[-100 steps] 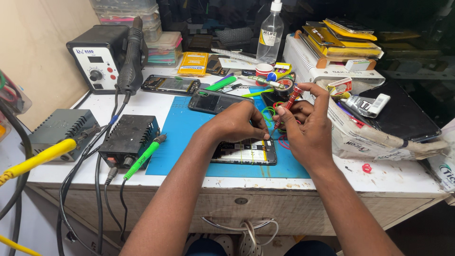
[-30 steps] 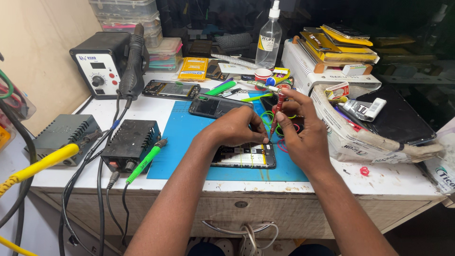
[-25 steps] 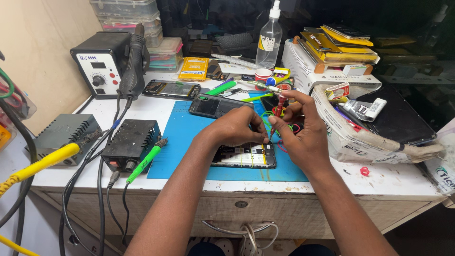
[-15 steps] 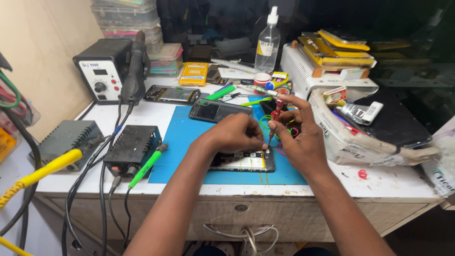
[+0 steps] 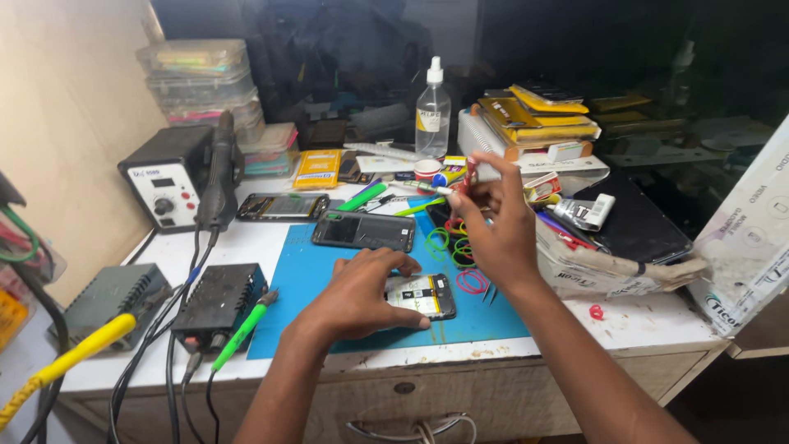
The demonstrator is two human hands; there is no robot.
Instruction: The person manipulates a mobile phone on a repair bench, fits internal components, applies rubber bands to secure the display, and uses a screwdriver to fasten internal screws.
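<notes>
1. Left hand (image 5: 362,296) flat on the blue mat (image 5: 312,279), fingers spread and pressing down on the opened phone (image 5: 423,296); not closed around anything, merely resting on top.
2. Opened phone lying back-side up near the mat's front edge, its left part hidden beneath the left hand; inner parts too small to make out.
3. Right hand (image 5: 497,230) raised above the mat's far right corner, fingers pinched on a small red thing (image 5: 470,171) at the fingertips; impossible to tell what that thing is, as fingers cover most of it.
4. Loose rubber bands (image 5: 457,247), green and pink, on the mat just right of the phone, partly hidden behind the right hand.
5. Tweezers (image 5: 489,292) at the mat's right edge, only the tips visible below the right wrist.
6. Second dark phone (image 5: 364,232) lying flat at the mat's far side, well clear of both hands.
7. Green-handled soldering iron (image 5: 242,330) just off the mat's left edge, beside a black power box (image 5: 215,302).
8. Hot-air station (image 5: 168,187) further left of the mat, its handle upright in front.
9. Clear spray bottle (image 5: 432,111) behind the mat, amid clutter hard to make out.
10. Yellow-handled tool (image 5: 62,366) far left of the mat, cut off by the frame edge.
</notes>
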